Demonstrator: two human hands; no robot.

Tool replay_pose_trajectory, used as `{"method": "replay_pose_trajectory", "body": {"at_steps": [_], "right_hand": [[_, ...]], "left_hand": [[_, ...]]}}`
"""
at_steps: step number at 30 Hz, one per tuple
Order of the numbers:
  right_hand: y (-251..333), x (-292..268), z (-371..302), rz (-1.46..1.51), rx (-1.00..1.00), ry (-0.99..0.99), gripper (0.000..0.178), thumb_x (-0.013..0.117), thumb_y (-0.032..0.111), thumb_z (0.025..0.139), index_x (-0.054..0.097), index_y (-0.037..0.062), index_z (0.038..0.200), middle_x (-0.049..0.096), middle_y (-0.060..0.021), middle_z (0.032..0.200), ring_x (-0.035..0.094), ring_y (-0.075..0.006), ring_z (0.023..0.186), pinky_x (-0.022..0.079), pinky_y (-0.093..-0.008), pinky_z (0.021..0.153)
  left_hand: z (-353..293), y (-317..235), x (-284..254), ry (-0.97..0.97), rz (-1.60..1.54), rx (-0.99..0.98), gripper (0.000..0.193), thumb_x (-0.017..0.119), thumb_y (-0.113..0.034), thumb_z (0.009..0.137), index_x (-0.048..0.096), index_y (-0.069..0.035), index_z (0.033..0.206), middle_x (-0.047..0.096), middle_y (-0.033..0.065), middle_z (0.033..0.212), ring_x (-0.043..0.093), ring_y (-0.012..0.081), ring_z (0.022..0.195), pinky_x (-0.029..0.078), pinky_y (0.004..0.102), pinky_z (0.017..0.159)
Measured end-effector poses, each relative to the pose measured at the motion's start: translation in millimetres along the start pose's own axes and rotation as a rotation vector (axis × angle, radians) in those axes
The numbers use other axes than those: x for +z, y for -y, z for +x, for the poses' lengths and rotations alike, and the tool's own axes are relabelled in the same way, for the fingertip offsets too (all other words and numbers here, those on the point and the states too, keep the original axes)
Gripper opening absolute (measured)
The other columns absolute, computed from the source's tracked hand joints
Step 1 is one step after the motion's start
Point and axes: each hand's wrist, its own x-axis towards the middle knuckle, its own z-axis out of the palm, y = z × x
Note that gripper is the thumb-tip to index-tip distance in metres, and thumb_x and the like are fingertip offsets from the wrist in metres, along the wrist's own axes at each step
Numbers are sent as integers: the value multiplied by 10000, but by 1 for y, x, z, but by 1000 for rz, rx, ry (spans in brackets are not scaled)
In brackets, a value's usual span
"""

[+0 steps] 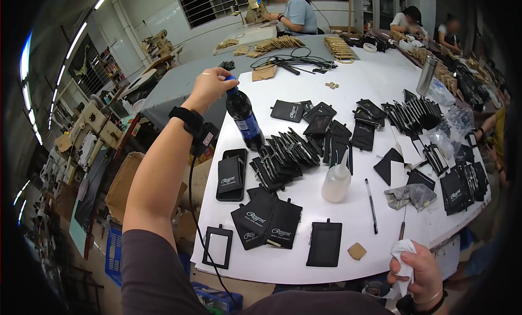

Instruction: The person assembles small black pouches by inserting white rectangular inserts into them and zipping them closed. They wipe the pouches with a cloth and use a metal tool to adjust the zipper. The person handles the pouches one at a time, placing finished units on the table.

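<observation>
My left hand (pixel 209 88) stretches out at the left side of the table, its fingers closed on the blue cap of a dark drink bottle (pixel 243 112) with a blue label. The bottle is slightly tilted beside a row of black card holders (pixel 285 156). Near the table's front right edge, my right hand (pixel 426 272) is closed round a crumpled white tissue (pixel 404 260). Below the bottle, a small black wallet lies on a black phone-shaped case (pixel 231 193). Between my hands are fanned black wallets (pixel 266 220), a single black card holder (pixel 324 243) and a small tan piece (pixel 356 251).
A translucent squeeze bottle (pixel 336 183) with a thin nozzle stands mid-table, near a pen (pixel 371 206) and a grey rag (pixel 410 196). Farther off are a steel flask (pixel 427 75) and looped black cable (pixel 299 60). A cable hangs from my left wrist. Several people work nearby.
</observation>
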Motion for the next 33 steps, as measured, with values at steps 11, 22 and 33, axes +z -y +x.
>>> {"method": "replay_pose_trajectory", "body": {"at_steps": [11, 22, 33], "right_hand": [[-3, -4, -1, -25, 20, 42, 231, 533, 124, 824, 472, -39, 977, 566, -120, 702, 507, -151, 473, 486, -281, 495], [14, -45, 31, 177, -302, 191, 289, 457, 229, 931, 500, 0, 1102, 611, -123, 993, 581, -163, 864, 507, -316, 751], [-1, -69, 39, 653, -239, 284, 358, 492, 263, 911, 490, 4, 1159, 573, -145, 1089, 556, -242, 1020, 426, -446, 930]], "left_hand": [[-6, 0, 3, 96, -98, -33, 263, 642, -163, 810, 627, -8, 1022, 643, 88, 905, 615, 141, 763, 523, 252, 619], [-14, 46, -1, -381, 49, 413, 627, 655, -199, 802, 367, -73, 1344, 451, 155, 1302, 468, 271, 1157, 332, 354, 992], [-206, -79, 180, 347, -641, -103, 756, 672, -253, 796, 252, 39, 1353, 345, 238, 1354, 360, 278, 1253, 305, 323, 1016]]}}
